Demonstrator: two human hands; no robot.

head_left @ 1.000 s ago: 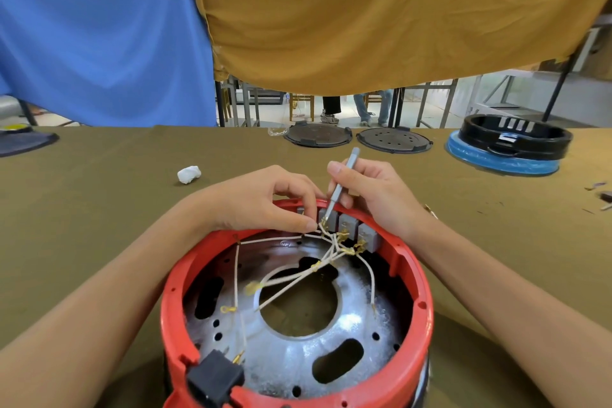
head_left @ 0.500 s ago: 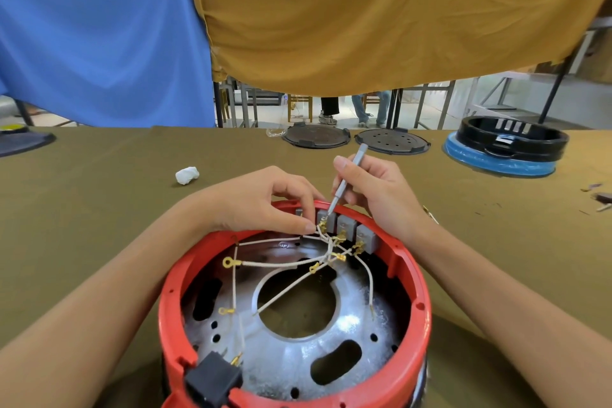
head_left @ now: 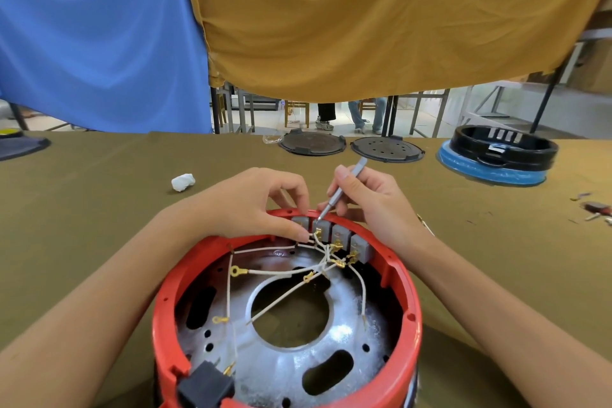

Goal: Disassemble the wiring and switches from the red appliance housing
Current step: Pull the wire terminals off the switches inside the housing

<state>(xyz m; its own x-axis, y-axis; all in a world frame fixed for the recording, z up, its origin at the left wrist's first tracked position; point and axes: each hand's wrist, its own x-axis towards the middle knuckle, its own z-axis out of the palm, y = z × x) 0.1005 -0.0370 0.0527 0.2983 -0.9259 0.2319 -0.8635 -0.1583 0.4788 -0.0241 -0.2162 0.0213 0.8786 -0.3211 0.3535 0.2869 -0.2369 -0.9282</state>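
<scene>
Red housing [head_left: 410, 318] sits on the olive tabletop [head_left: 99, 225] at the near edge, open side up, silver metal plate [head_left: 334, 371] with a round central hole inside. Head view: four grey switches [head_left: 334, 235] in a row along the far inner wall; white wires [head_left: 284, 272] with brass terminals fan out from them across the plate. Left hand [head_left: 251, 205] reaches over the far rim, thumb and fingertips pinching a wire at the leftmost switches. Right hand [head_left: 374, 202] grips a thin grey screwdriver [head_left: 341, 189] like a pen, tip down at the second switch. Black connector block [head_left: 205, 384] on the near rim. Farther off: white wad [head_left: 183, 181], two dark round lids [head_left: 351, 146], a black ring on a blue base [head_left: 496, 156].
</scene>
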